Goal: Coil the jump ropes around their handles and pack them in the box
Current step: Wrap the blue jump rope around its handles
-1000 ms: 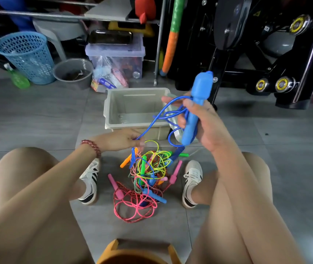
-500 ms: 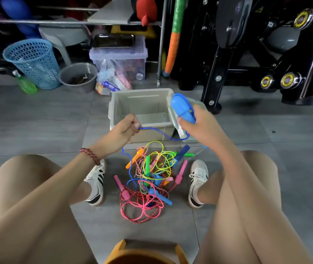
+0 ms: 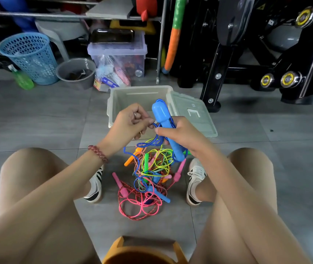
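Soft, even indoor light, faint shadows, sharp centre, wide-angle bending towards the edges.

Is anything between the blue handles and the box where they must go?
Nothing visible: the box stands open just behind the blue handles, lid at its right. The blue rope hangs into the pile, though.

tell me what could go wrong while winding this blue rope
The blue cord pinched by the left hand trails down into the tangled pile, so pulling may snag it or drag other ropes up. The loops hanging loose beside the blue handle in the right hand could slip off before reaching the box.
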### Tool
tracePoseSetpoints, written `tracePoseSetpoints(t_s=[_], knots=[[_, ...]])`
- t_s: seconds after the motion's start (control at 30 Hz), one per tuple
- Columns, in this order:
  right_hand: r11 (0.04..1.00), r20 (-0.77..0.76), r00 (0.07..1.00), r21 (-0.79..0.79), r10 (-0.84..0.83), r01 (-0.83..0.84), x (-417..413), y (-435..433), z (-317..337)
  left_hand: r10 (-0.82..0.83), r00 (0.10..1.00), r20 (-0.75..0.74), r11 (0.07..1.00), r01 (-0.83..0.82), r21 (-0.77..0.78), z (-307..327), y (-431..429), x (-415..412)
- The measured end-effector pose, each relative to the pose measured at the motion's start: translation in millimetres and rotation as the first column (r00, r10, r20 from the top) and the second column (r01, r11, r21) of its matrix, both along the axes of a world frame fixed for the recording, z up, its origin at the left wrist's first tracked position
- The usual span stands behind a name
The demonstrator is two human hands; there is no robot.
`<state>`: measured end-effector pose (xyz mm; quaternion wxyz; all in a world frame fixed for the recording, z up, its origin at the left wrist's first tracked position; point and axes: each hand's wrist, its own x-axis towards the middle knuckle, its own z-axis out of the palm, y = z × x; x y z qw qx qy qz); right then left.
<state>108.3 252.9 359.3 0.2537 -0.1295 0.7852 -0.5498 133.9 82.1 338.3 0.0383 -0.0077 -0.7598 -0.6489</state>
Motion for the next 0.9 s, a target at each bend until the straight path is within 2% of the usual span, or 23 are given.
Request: tracePoseSetpoints(t_s=[0.07,0.13,0.2,0.27,0.33,0.37,0.43,0.53,0.63,0.77,0.8,0.9], knots=[[0.994,-0.043,0.993,-0.038,-0.109,0.107,-2.6,2.2,-3.1,-0.096,0.995,-0.01,0.995,0.095,-0.015,-6.7,-1.6,-0.2],[0.976,-0.054,0.986,-0.157,-0.159,0.149,-6.1,7.1,1.9,-0.226,0.974,0.017,0.968,0.226,-0.107,-19.7,-5.9,-1.4],[0.947,-0.083,0.988,-0.305,-0.127,0.096,-5.6,13.0,11.1,-0.306,0.946,0.102,0.913,0.323,-0.252,-36.8,-13.9,-6.8],[0.878,-0.06,0.991,-0.473,-0.12,0.078,-4.2,19.5,20.9,-0.347,0.915,0.204,0.831,0.401,-0.385,-52.8,-25.5,-12.6],[0.847,-0.068,0.987,-0.525,-0.144,0.087,-3.9,25.7,27.0,-0.325,0.891,0.316,0.76,0.445,-0.473,-66.6,-40.5,-15.0],[0.863,-0.114,0.979,-0.497,-0.171,0.093,-4.7,28.3,26.8,-0.294,0.882,0.367,0.734,0.454,-0.505,-74.1,-49.2,-15.4],[0.905,-0.244,0.938,-0.404,-0.248,0.134,-7.9,31.9,23.5,-0.194,0.9,0.389,0.75,0.392,-0.533,-83.3,-61.2,-15.4],[0.906,-0.391,0.847,-0.364,-0.36,0.217,-11.1,32.5,20.1,-0.029,0.933,0.357,0.925,0.161,-0.346,-75.2,-59.3,-14.5],[0.96,-0.505,0.817,-0.178,-0.279,0.218,-13.9,33.7,12.8,0.1,0.976,0.195,0.952,-0.036,-0.305,-52.8,-48.7,-10.9],[0.987,-0.559,0.825,0.064,-0.085,0.145,-14.5,26.0,4.2,0.032,0.999,0.035,0.986,-0.025,-0.167,-30.5,-34.5,2.2],[0.992,-0.533,0.846,0.092,-0.024,0.086,-12.6,22.1,2.7,0.024,1.0,0.0,0.987,-0.024,-0.159,-25.2,-28.2,4.2],[0.989,-0.264,0.954,0.076,0.145,-0.129,-0.7,8.7,0.6,0.013,0.993,-0.121,0.988,-0.032,-0.153,-12.5,-11.6,4.5]])
